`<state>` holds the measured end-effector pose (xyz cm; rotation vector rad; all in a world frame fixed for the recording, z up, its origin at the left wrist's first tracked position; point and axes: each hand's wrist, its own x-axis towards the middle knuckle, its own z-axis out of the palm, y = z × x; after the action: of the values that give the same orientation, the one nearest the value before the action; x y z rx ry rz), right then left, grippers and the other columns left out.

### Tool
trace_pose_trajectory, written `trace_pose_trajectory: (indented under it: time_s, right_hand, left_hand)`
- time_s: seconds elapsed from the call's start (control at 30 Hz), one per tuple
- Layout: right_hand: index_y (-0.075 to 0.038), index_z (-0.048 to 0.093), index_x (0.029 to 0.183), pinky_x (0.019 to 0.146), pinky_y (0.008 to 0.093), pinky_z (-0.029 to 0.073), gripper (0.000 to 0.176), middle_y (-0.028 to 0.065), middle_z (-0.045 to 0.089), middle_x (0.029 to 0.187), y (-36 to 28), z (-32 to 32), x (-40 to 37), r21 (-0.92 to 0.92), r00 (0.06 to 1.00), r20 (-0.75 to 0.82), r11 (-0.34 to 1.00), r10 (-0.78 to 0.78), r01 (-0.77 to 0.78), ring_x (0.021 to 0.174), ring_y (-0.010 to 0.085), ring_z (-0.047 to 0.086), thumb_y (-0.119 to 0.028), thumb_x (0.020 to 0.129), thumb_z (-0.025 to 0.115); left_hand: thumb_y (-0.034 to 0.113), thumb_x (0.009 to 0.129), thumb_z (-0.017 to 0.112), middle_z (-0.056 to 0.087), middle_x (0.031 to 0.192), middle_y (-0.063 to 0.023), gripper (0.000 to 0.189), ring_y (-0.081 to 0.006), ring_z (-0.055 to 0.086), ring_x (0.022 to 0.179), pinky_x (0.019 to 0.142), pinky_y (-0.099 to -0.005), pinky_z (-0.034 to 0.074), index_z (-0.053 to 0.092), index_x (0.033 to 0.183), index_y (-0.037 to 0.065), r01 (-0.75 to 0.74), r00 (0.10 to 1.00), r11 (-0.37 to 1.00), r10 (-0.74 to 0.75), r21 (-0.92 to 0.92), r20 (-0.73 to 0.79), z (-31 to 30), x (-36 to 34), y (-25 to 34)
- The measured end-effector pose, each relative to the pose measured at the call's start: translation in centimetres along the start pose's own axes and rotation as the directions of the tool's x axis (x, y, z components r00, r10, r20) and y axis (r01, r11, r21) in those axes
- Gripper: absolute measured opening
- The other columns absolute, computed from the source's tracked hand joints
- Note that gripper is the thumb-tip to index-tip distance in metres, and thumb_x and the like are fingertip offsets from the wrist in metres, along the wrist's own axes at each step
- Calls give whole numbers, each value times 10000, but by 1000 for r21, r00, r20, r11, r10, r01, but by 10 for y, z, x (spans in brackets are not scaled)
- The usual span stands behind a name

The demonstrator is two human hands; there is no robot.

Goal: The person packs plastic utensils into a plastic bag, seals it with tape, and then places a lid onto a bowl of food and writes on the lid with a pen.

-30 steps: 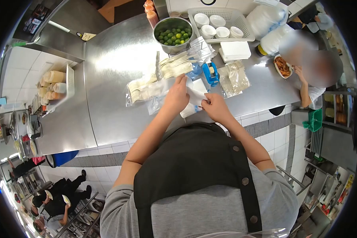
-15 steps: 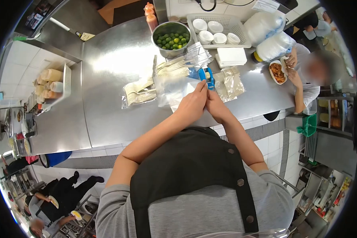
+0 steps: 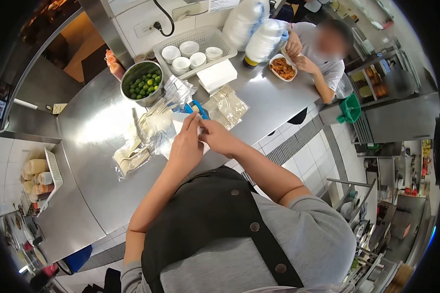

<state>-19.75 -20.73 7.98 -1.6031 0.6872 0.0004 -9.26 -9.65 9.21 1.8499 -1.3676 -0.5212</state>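
My left hand (image 3: 187, 145) and my right hand (image 3: 217, 136) meet at the fingertips over the near side of the steel counter. Both are closed in a pinch; whatever lies between the fingers is hidden. Under and beside my left hand is a white sheet (image 3: 180, 122), with clear plastic (image 3: 161, 139) to its left. Just beyond my fingertips stands a blue tape dispenser (image 3: 198, 108). Bagged pale disposable cutlery (image 3: 132, 158) lies to the left, and a flat pack in clear wrap (image 3: 226, 106) to the right.
Beyond are a steel pot of limes (image 3: 143, 84), a basket (image 3: 220, 36) with white cups, stacked white napkins (image 3: 217, 75) and bagged white containers (image 3: 264, 41). At the right end a co-worker's hands (image 3: 300, 56) hold a food tray (image 3: 283, 67). A bottle crate (image 3: 55, 173) stands left.
The camera view has turned right, so the counter and its things appear shifted left and tilted. My hands stay together by the tape dispenser. The co-worker still holds the tray.
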Motion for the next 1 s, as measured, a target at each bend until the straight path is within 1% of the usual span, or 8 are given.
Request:
trace_pose_trajectory:
  time_s: [0.1, 0.2, 0.4, 0.6, 0.7, 0.8, 0.9, 1.0]
  right_hand:
    - [32, 547, 1297, 824, 349, 509, 435, 143, 664, 1061, 21, 20, 12, 474, 1000, 2, 880, 11, -11, 878, 236, 641, 16, 863, 540]
    - [32, 515, 1342, 817, 341, 511, 450, 132, 649, 1185, 20, 26, 11, 488, 991, -43, 868, 126, -89, 928, 213, 636, 7, 892, 529]
    - [14, 510, 1373, 867, 336, 506, 434, 113, 636, 1243, 13, 24, 6, 133, 999, -35, 991, -13, 17, 1061, 189, 598, -40, 942, 525]
    - [-19, 494, 1428, 897, 282, 467, 443, 86, 614, 1214, 5, 38, 5, 691, 979, -204, 713, 28, 124, 1111, 133, 560, -116, 997, 484]
    - [-31, 446, 1474, 908, 281, 458, 479, 91, 562, 1226, 20, 36, 12, 198, 870, -343, 879, -353, 435, 1110, 142, 534, -174, 1016, 449]
    - [-25, 458, 1460, 904, 287, 462, 464, 82, 535, 1197, 14, 29, 9, 426, 988, -154, 900, -23, 87, 1070, 143, 540, -172, 1020, 445]
    - [-15, 466, 1447, 901, 281, 463, 453, 72, 551, 1131, 0, 30, 5, 613, 989, -137, 789, 50, 45, 1019, 136, 545, -148, 1014, 450]
    - [-4, 443, 1464, 1044, 330, 435, 491, 147, 566, 1300, 16, 32, 15, 276, 970, -196, 942, -142, 193, 1220, 216, 544, -205, 1016, 446]
  left_hand:
    - [-75, 744, 627, 448, 1471, -243, 662, -468, 625, 1067, 870, -483, 544, 447, 1381, -89, -66, 998, 996, 65, 68, 10, 7, -4, -11]
    - [-85, 732, 619, 448, 1467, -256, 675, -477, 627, 1051, 863, -487, 545, 444, 1384, -89, -60, 998, 993, 59, 100, 12, 11, -6, -12]
    - [-110, 701, 612, 433, 1476, -270, 718, -474, 643, 1020, 830, -493, 555, 426, 1394, -89, -55, 998, 991, 56, 123, 1, -2, 0, -13]
    - [-97, 718, 619, 425, 1480, -272, 719, -467, 646, 1033, 831, -493, 565, 410, 1406, -91, -26, 998, 988, 35, 152, -57, -2, 1, -6]
    - [-86, 739, 616, 431, 1477, -266, 715, -463, 647, 1037, 832, -492, 565, 407, 1422, -68, -29, 992, 988, 47, 150, -118, -11, 2, -8]
    - [-90, 745, 611, 432, 1476, -262, 715, -459, 645, 1048, 833, -491, 565, 405, 1429, -57, -31, 995, 993, 41, 117, -86, -14, 2, -4]
    - [-125, 701, 596, 471, 1444, -254, 743, -449, 615, 1129, 863, -458, 558, 438, 1423, -57, 103, 995, 994, -103, 37, 9, -8, 1, 7]
    - [-123, 719, 596, 478, 1438, -259, 722, -445, 625, 1114, 854, -454, 559, 436, 1421, -64, -35, 990, 997, 45, 73, -135, -8, 2, -1]
